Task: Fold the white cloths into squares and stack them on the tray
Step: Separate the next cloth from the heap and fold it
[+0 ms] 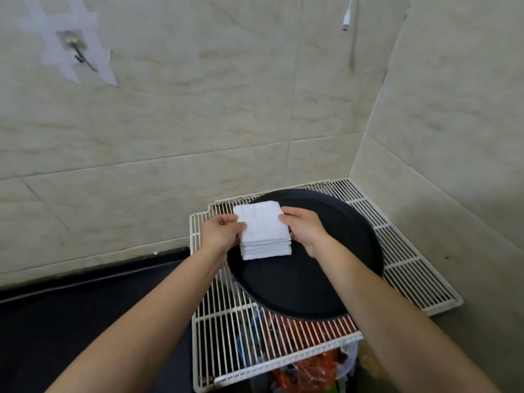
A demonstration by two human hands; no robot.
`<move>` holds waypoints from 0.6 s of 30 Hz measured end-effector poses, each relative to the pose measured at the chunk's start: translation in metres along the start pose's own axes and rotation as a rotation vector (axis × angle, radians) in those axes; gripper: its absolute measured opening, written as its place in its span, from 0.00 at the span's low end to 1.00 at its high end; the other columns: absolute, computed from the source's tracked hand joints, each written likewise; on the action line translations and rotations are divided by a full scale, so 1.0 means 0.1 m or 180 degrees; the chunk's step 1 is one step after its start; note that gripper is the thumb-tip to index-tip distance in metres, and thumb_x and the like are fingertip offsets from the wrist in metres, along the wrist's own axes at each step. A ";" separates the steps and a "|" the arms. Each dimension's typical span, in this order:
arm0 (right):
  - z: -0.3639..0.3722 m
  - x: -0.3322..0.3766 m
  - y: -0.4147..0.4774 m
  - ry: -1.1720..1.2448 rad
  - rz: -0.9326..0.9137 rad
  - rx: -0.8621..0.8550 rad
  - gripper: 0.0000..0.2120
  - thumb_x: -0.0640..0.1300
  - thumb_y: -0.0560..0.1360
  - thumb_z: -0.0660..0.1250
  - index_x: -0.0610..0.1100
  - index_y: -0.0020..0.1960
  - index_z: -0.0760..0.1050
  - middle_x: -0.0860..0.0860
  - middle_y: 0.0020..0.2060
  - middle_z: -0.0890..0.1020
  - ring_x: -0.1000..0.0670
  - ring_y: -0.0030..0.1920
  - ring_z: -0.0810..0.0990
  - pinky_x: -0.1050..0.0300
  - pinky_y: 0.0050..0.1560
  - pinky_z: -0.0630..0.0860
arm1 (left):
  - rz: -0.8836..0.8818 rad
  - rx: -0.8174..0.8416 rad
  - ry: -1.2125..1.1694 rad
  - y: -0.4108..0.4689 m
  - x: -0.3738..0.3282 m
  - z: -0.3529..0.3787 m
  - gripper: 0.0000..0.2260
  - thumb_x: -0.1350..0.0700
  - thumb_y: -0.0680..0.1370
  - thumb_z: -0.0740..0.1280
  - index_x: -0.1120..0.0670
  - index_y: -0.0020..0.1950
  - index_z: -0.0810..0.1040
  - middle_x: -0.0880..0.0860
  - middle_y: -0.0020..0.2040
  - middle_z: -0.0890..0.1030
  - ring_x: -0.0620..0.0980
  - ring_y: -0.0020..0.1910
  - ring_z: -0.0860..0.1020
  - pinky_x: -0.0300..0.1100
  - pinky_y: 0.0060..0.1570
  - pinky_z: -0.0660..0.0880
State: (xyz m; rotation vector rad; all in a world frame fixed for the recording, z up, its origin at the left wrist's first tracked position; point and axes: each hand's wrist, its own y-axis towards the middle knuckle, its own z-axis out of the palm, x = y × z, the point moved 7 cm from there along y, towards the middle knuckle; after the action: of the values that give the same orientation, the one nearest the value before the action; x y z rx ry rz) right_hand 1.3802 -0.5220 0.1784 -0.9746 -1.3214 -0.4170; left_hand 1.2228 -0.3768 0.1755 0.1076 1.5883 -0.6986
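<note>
A stack of white cloths [263, 232] folded into squares sits at the left side of a round black tray [326, 268]. My left hand [222, 232] grips the stack's left edge, fingers curled around it. On the opposite side, my right hand [304, 229] holds the right edge with its fingers against the top cloth. The top cloth lies slightly tilted over several layers below it.
The tray rests on a white wire rack [402, 251] in a tiled corner. Under the rack lie colourful bags [297, 347]. A black counter [85, 316] lies to the left. A wall hook [74, 48] and a hanging white cable [347, 17] are above.
</note>
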 end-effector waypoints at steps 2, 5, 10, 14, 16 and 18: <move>0.00 -0.08 0.05 -0.0082 -0.0001 -0.0010 0.15 0.38 0.79 0.68 0.43 0.65 0.79 0.47 0.58 0.84 0.50 0.54 0.83 0.56 0.51 0.81 | 0.0002 -0.0028 0.0097 0.01 0.06 -0.01 0.09 0.68 0.73 0.73 0.58 0.49 0.78 0.60 0.50 0.82 0.57 0.45 0.82 0.50 0.47 0.83; 0.00 -0.11 0.05 -0.0141 -0.0049 -0.0042 0.15 0.39 0.79 0.68 0.44 0.65 0.79 0.49 0.59 0.83 0.50 0.57 0.82 0.54 0.57 0.80 | 0.0034 -0.0065 0.0160 0.01 0.10 -0.03 0.10 0.67 0.73 0.73 0.58 0.51 0.78 0.60 0.48 0.82 0.58 0.43 0.81 0.55 0.50 0.82; -0.07 -0.09 -0.01 -0.0626 -0.0304 -0.0272 0.15 0.44 0.78 0.68 0.47 0.65 0.79 0.52 0.57 0.83 0.52 0.58 0.80 0.49 0.64 0.78 | 0.0294 -0.0201 0.0545 -0.02 0.12 -0.08 0.11 0.60 0.74 0.75 0.57 0.54 0.77 0.54 0.48 0.80 0.51 0.43 0.79 0.45 0.43 0.79; -0.07 -0.11 -0.08 -0.0835 -0.0272 -0.0214 0.06 0.45 0.79 0.66 0.52 0.53 0.80 0.60 0.47 0.80 0.52 0.54 0.80 0.46 0.60 0.80 | 0.0211 -0.0096 0.0692 -0.02 0.17 -0.10 0.12 0.57 0.75 0.75 0.60 0.55 0.79 0.58 0.53 0.82 0.57 0.51 0.82 0.53 0.52 0.81; -0.09 -0.08 -0.11 -0.0863 -0.0327 -0.0234 0.06 0.45 0.79 0.66 0.51 0.54 0.81 0.58 0.50 0.81 0.52 0.55 0.80 0.47 0.60 0.80 | 0.0158 -0.0044 0.0585 -0.04 0.17 -0.09 0.12 0.60 0.75 0.74 0.63 0.56 0.79 0.60 0.54 0.82 0.59 0.52 0.82 0.50 0.47 0.83; -0.11 -0.07 -0.10 -0.0885 -0.0307 -0.0273 0.11 0.46 0.78 0.67 0.48 0.59 0.81 0.54 0.57 0.82 0.52 0.55 0.80 0.47 0.59 0.80 | 0.0134 -0.0029 0.0520 -0.05 0.16 -0.08 0.11 0.62 0.75 0.74 0.64 0.55 0.78 0.61 0.54 0.81 0.59 0.51 0.83 0.47 0.42 0.82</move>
State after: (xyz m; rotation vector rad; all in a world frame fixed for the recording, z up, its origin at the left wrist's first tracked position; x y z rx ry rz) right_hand 1.3774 -0.5379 0.1764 -1.0711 -1.6174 -0.4254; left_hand 1.2106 -0.3822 0.1622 0.1949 1.7402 -0.6632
